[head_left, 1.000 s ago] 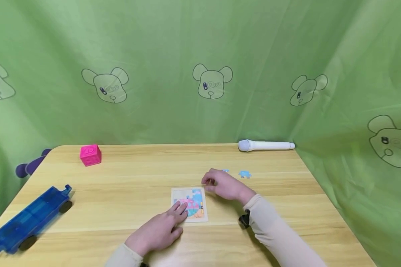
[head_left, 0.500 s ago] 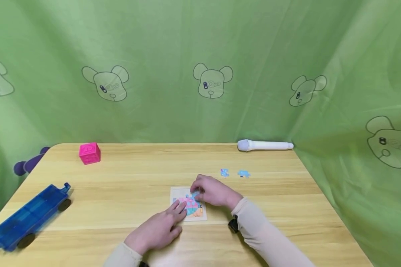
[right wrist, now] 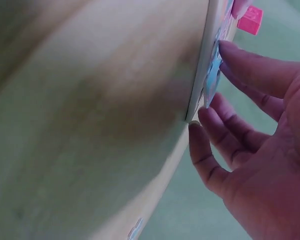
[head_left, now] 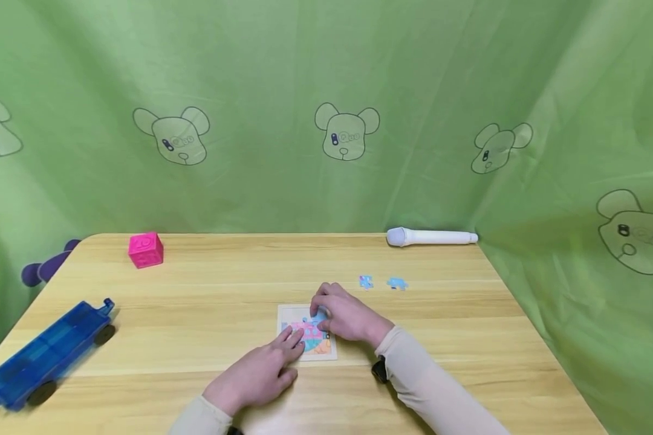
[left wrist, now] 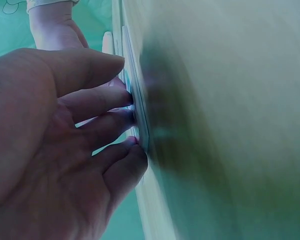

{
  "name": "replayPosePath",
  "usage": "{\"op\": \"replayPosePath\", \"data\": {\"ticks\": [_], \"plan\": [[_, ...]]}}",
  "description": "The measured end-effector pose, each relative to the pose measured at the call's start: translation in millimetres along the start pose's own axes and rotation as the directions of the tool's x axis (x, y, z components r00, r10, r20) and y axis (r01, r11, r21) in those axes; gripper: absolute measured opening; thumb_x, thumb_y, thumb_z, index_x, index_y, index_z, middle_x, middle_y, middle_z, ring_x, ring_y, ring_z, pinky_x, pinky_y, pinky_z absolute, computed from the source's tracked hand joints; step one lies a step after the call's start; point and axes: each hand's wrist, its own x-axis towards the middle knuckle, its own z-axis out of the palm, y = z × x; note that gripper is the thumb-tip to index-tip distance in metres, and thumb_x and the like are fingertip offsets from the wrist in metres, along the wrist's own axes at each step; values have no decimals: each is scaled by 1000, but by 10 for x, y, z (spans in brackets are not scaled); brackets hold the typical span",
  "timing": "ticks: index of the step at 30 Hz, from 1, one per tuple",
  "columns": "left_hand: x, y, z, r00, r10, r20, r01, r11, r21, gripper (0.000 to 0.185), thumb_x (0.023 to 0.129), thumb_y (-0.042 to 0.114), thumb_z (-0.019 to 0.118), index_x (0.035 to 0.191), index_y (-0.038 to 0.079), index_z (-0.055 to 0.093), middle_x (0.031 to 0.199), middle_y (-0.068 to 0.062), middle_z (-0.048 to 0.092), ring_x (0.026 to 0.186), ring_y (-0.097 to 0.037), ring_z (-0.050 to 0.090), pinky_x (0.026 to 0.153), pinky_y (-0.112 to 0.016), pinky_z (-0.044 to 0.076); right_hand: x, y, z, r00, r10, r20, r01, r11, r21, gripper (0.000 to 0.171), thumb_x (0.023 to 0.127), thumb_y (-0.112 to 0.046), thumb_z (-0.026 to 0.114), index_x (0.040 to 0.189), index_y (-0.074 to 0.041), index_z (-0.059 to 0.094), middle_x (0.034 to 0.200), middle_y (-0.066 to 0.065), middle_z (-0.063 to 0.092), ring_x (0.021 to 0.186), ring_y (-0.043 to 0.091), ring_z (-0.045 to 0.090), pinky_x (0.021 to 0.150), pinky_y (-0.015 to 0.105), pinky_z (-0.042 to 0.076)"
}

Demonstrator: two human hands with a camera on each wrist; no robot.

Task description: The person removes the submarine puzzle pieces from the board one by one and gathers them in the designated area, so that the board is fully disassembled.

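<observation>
A square puzzle board (head_left: 291, 313) with a pale frame lies on the table, partly filled with pink, teal, orange and blue pieces. My left hand (head_left: 263, 371) rests with extended fingers on its left and lower part, covering some pieces. At the board's upper right, my right hand (head_left: 350, 314) pinches a blue puzzle piece (right wrist: 213, 80) between thumb and fingers. In the right wrist view this piece stands tilted at the board's surface. The left wrist view shows my left fingertips (left wrist: 125, 97) against the board from the side.
Two loose blue puzzle pieces, one nearer (head_left: 366, 282) and one farther right (head_left: 397, 283), lie beyond my right hand. A white toy microphone (head_left: 432, 237) is at the back edge. A pink cube (head_left: 146, 250) and a blue wheeled toy trailer (head_left: 49, 353) stand on the left.
My right hand has moved left from beside the board onto its upper right part and taken hold of the blue puzzle piece there. My left hand has stayed put.
</observation>
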Motion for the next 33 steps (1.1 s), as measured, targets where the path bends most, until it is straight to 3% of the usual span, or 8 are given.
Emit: {"op": "replayPosePath", "data": {"ticks": [11, 16, 24, 33], "plan": [[8, 10, -7, 1000, 12, -11, -12, 1000, 5, 45, 97, 15, 59, 137, -4, 53, 152, -15, 38, 142, -34, 29, 110, -49, 34, 36, 10, -11, 1000, 20, -1, -20, 999, -25, 25, 88, -10, 73, 109, -14, 61, 105, -3, 52, 102, 16, 52, 97, 36, 47], [9, 2, -5, 1000, 9, -13, -9, 1000, 16, 45, 97, 16, 60, 137, -3, 55, 152, -14, 39, 141, -33, 30, 110, -48, 34, 57, 28, -27, 999, 29, -22, -29, 999, 21, 24, 87, -4, 72, 107, -11, 61, 103, -2, 55, 99, 16, 56, 95, 36, 49], [-4, -2, -12, 1000, 9, -11, -9, 1000, 11, 45, 97, 15, 60, 138, -3, 54, 153, -13, 38, 142, -33, 30, 110, -50, 34, 81, 49, -91, 998, 11, -62, -2, 988, 153, 18, 88, 7, 65, 98, -8, 62, 90, -2, 58, 83, 12, 56, 77, 29, 52], [-1, 8, 5, 1000, 17, -17, -17, 1000, 18, 45, 97, 15, 60, 137, -4, 53, 153, -14, 37, 142, -34, 30, 110, -49, 34, -28, 88, -216, 998, 14, -63, 3, 965, 263, 14, 89, 4, 66, 94, -9, 66, 87, -1, 63, 81, 13, 58, 75, 30, 53]]}}
